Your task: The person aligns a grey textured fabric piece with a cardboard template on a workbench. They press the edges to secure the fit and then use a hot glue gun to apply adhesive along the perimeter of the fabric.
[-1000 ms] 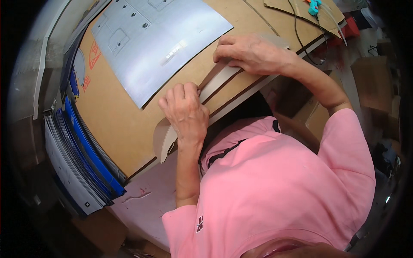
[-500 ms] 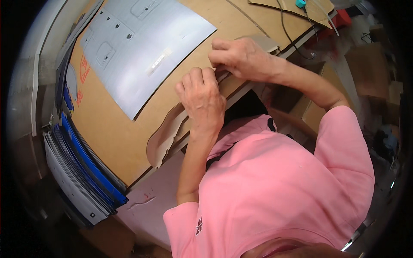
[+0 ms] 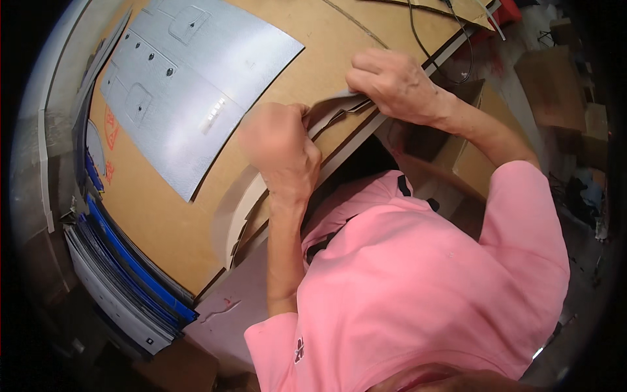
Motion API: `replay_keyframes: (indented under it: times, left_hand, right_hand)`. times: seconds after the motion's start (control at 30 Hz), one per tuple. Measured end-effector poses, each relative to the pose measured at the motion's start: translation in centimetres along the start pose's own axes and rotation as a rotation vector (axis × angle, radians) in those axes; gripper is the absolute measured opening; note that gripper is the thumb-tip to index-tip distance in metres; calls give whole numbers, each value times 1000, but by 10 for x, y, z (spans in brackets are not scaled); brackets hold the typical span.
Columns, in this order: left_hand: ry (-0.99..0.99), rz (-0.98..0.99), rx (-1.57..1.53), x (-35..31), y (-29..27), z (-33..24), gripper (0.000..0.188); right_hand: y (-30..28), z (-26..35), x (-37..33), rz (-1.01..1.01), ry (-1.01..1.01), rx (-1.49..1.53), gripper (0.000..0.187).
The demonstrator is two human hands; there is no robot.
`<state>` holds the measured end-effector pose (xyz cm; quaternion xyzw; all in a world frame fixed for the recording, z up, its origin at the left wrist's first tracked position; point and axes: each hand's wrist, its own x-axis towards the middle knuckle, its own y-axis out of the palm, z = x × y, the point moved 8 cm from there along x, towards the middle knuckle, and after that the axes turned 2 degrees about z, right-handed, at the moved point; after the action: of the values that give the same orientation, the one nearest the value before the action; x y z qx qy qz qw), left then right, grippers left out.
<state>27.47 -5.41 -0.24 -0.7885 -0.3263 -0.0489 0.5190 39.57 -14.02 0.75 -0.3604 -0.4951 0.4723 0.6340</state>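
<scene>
A long, curved beige-grey strip of sheet material (image 3: 232, 219) with a ragged inner edge lies along the front edge of the table. Its middle part arches up between my two hands. My left hand (image 3: 281, 153), partly smeared by motion, is curled with the fingers closed around the strip. To its right, the fingers of my right hand (image 3: 397, 85) are closed on the strip's far part, and the fingertips are hidden behind the knuckles. Beyond my hands a silvery-grey flat panel (image 3: 196, 91) with moulded outlines and small dark fittings rests on the brown tabletop (image 3: 313, 52).
Blue, grey and black sheets (image 3: 130, 274) are stacked at the table's left side. A dark cable (image 3: 418, 46) hangs over the far right edge. Cardboard boxes (image 3: 552, 88) stand on the floor at the right. Red marks (image 3: 111, 130) show on the tabletop.
My hands have moved apart: the right one rightward, the left one leftward and slightly down. The strip between them is now exposed and lifted. The whole view has shifted slightly.
</scene>
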Motion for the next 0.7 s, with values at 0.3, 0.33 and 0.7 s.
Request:
replay_keyframes:
  times: [0.3, 0.33, 0.7]
  left_hand:
    - [43, -1, 60, -3, 3, -3, 22]
    - [21, 3, 62, -3, 4, -4, 20]
    - [-48, 38, 45, -3, 6, -1, 16]
  right_hand:
    - [-9, -35, -12, 124, 167, 203, 25]
    - [-14, -39, -16, 130, 184, 204, 27]
    - [-19, -31, -54, -140, 128, 98, 18]
